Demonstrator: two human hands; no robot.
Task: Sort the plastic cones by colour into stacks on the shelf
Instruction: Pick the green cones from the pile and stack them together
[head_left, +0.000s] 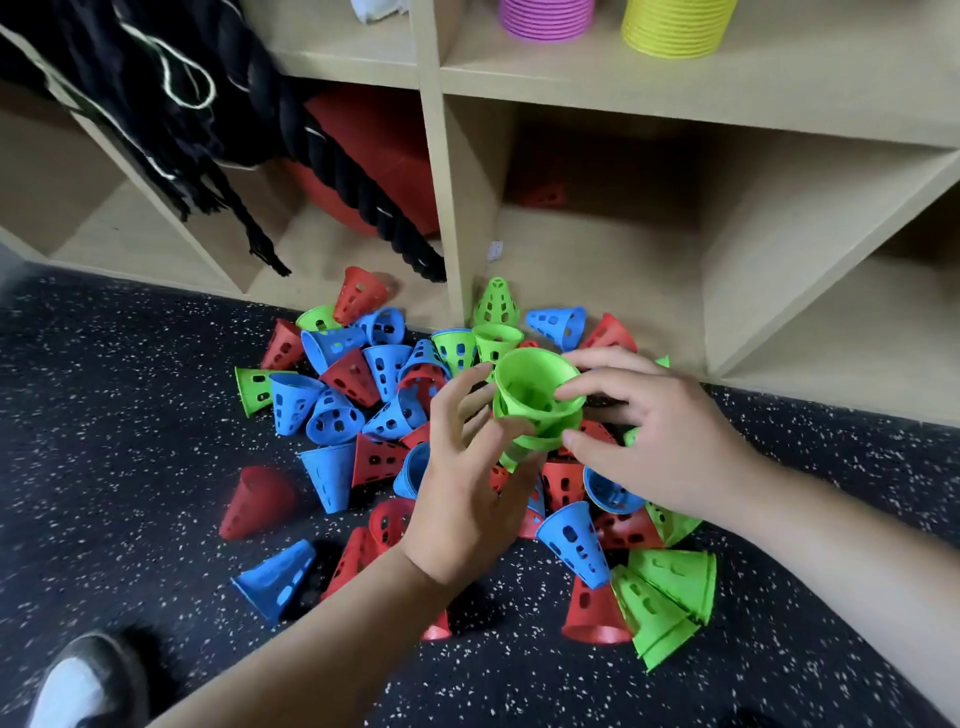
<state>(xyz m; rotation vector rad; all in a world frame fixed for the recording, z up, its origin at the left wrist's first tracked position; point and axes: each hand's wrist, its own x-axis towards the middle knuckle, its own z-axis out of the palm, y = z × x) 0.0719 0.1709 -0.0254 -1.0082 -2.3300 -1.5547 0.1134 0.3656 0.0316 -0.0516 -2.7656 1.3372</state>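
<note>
Both hands meet at frame centre: left hand (462, 499) and right hand (660, 431) grip a green cone stack (535, 395) above the mixed cone pile (332, 395) on black speckled floor (156, 415). Behind stands a wooden shelf (436, 156) holding a purple stack (545, 18) and a yellow stack (675, 26) at upper right. Its small white sticker (496, 251) is unreadable.

Red, blue, green cones (332, 400); speckled black floor (130, 415)
</note>
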